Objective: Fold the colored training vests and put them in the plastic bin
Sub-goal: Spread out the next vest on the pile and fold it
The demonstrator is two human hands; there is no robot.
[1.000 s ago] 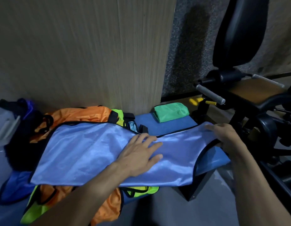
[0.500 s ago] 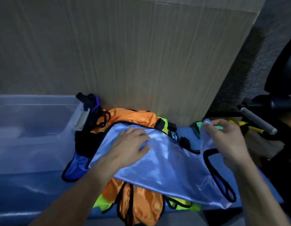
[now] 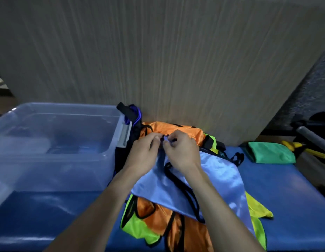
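Both hands, left hand (image 3: 142, 157) and right hand (image 3: 181, 151), pinch the light-blue vest (image 3: 212, 180) corners together just right of the plastic bin (image 3: 110, 142) (vest trails toward you); left hand nearer the bin.

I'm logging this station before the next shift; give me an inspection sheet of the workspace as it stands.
Surface: blue padded bench, vests heaped mid-bench.
Job's things: light blue vest folded over on top of the heap; orange vest and yellow-green vest beneath it; clear plastic bin at the left; contents unclear.
Clutter: folded green cloth; yellow-handled tool; dark bag by the bin.
Grippers: left hand and right hand pinch the light blue vest's edges together.
Cables: nothing seen.
Surroundings: wood-grain panel behind; dark gym equipment at the right.
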